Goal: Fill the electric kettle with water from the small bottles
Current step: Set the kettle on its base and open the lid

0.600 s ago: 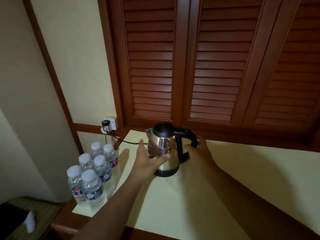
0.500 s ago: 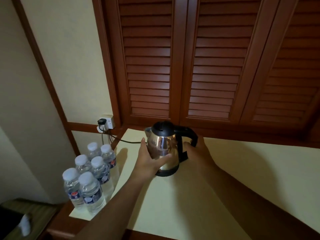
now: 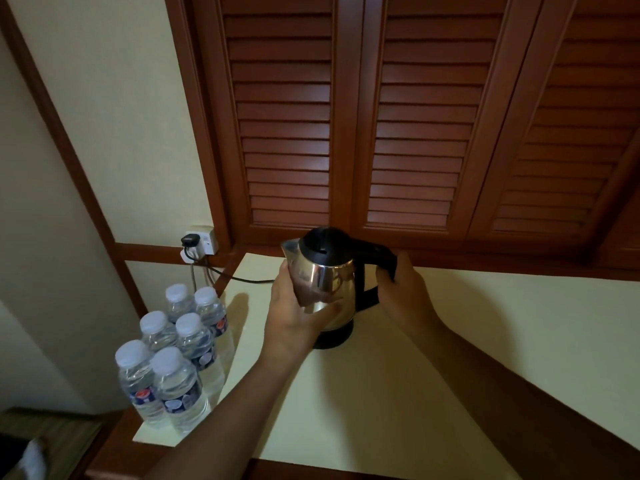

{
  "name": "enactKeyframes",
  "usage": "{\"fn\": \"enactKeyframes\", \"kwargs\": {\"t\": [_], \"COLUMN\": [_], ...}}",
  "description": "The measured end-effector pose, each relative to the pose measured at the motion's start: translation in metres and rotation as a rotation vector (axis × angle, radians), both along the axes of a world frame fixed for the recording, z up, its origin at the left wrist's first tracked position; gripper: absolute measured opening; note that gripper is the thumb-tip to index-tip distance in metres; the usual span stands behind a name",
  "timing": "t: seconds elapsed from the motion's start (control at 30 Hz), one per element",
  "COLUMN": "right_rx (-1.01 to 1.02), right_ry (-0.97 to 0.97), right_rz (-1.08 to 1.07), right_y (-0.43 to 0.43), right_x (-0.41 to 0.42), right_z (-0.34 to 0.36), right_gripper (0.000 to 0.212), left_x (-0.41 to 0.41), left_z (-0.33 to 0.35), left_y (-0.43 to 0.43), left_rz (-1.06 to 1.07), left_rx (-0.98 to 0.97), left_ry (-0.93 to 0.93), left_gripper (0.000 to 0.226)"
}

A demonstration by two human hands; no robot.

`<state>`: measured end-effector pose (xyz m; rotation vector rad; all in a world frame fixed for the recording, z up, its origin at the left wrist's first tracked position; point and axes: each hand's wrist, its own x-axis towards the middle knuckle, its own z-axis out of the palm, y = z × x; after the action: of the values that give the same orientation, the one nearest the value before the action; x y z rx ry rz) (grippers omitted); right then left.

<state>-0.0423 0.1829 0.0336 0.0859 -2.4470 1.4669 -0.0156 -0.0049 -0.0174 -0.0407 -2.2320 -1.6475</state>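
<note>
A steel electric kettle (image 3: 329,278) with a black lid and handle stands on its black base (image 3: 337,337) at the back of the cream counter (image 3: 398,393); the lid is down. My left hand (image 3: 294,317) wraps around the kettle's steel body from the left, thumb across the front. My right hand (image 3: 403,292) grips the black handle on the right side. Several small capped water bottles (image 3: 176,351) with blue labels stand clustered at the counter's left edge, apart from both hands.
A black cord (image 3: 239,277) runs from the kettle base to a wall socket (image 3: 201,242) at the left. Brown louvred shutters (image 3: 381,133) rise right behind the counter. The counter's front edge drops to a dark wooden frame.
My right hand has closed around the kettle's handle, and my left hand has tightened on its body. The view has shifted slightly.
</note>
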Motion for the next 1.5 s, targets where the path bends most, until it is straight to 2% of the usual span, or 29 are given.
{"fn": "enactKeyframes", "kwargs": {"t": [0.2,0.3,0.53,0.77,0.9,0.97,1.03,1.17,1.3,1.37,1.5], "right_rx": [-0.017,-0.038,-0.055,-0.022,-0.003,0.153,0.398,0.748,0.877,0.871,0.866], "right_ry": [0.134,0.096,-0.076,-0.066,-0.078,0.069,0.246,0.271,0.312,0.281,0.273], "right_rz": [-0.052,-0.054,0.019,0.096,0.201,0.167,0.083,0.004,-0.041,-0.068,-0.083], "right_y": [0.016,0.026,0.044,0.056,0.059,0.056,0.046,0.009,-0.019,-0.026,-0.032], "right_x": [0.054,0.083,0.114,0.126,0.127,0.125,0.121,0.106,0.096,0.092,0.088], "right_z": [0.014,0.004,-0.027,-0.036,-0.029,-0.018,0.002,0.038,0.044,0.044,0.045], "right_gripper": [0.015,0.015,0.019,0.022,0.04,0.048,0.056,0.067,0.051,0.042,0.044], "left_x": [0.051,0.081,0.124,0.137,0.139,0.139,0.138,0.14,0.138,0.136,0.133], "left_z": [0.018,0.003,-0.037,-0.04,-0.045,-0.048,-0.05,-0.048,-0.048,-0.048,-0.053], "left_y": [0.012,0.019,0.033,0.043,0.044,0.043,0.043,0.044,0.04,0.037,0.03], "left_rz": [-0.021,-0.059,-0.024,0.011,-0.002,-0.016,-0.023,-0.009,-0.023,-0.037,-0.075], "left_rx": [-0.023,-0.039,-0.003,-0.048,-0.043,-0.035,-0.026,-0.031,-0.017,-0.004,0.0], "left_ry": [0.059,0.033,-0.086,-0.095,-0.13,-0.157,-0.167,-0.16,-0.159,-0.167,-0.139], "left_gripper": [0.105,0.093,0.112,0.114,0.118,0.118,0.116,0.115,0.117,0.117,0.119]}}
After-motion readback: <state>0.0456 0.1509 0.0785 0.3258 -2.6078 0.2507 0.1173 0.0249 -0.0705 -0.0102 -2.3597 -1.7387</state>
